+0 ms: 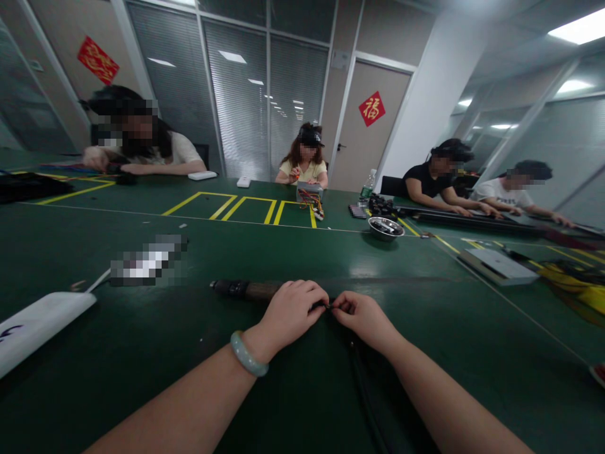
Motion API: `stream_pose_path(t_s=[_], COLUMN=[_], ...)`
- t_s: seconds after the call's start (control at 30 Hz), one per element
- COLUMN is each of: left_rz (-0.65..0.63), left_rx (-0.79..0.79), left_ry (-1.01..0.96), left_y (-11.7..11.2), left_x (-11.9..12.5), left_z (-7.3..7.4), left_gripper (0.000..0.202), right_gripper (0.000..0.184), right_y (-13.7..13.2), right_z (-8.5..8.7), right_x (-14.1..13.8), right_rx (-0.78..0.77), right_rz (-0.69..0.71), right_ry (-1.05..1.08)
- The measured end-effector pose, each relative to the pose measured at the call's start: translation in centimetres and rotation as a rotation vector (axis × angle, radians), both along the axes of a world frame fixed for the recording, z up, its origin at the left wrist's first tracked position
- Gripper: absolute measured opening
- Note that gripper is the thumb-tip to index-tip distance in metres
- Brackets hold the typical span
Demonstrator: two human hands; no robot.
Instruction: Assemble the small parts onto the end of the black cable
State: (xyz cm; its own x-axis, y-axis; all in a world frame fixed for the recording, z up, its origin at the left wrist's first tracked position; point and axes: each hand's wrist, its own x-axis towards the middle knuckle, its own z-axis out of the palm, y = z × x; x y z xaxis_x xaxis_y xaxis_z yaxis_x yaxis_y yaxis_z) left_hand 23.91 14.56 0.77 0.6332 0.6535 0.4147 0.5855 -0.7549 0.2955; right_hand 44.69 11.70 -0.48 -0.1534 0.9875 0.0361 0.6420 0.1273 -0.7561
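1. Left hand (293, 309), with pale green bangle (248, 354) at wrist: palm down, fingertips closed on a small, thin black piece (329, 307).
2. Right hand (362, 315): thumb and forefinger pinching at the same piece, just beside the left fingertips; other fingers curled in.
3. Small black piece: between both hands; exact form too small to tell.
4. Long, slim rod-like object with brown section and black ringed end (259, 291): lying crosswise on smooth green tabletop (189, 353), ringed end to the left, partly hidden behind left hand.
5. Long, narrow black strip (362, 384): below right hand, running toward the near side.
6. White oblong plastic case (47, 328): near left.
7. Shiny round metal bowl (386, 229): far right of hands, small contents inside.
8. Flat grey box (496, 266): right.
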Motion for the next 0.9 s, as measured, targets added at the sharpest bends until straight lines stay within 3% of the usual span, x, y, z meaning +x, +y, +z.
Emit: stream_pose_path(t_s=[0.9], left_rz=[0.018], left_rx=[0.000], left_ry=[0.021], left_y=[-0.12], left_x=[-0.03], left_z=[0.34], left_gripper=[0.010], right_gripper=[0.012], right_y=[-0.22], right_z=[0.58], right_x=[-0.22], right_rx=[-0.007], right_rz=[0.006], right_ry=[-0.016])
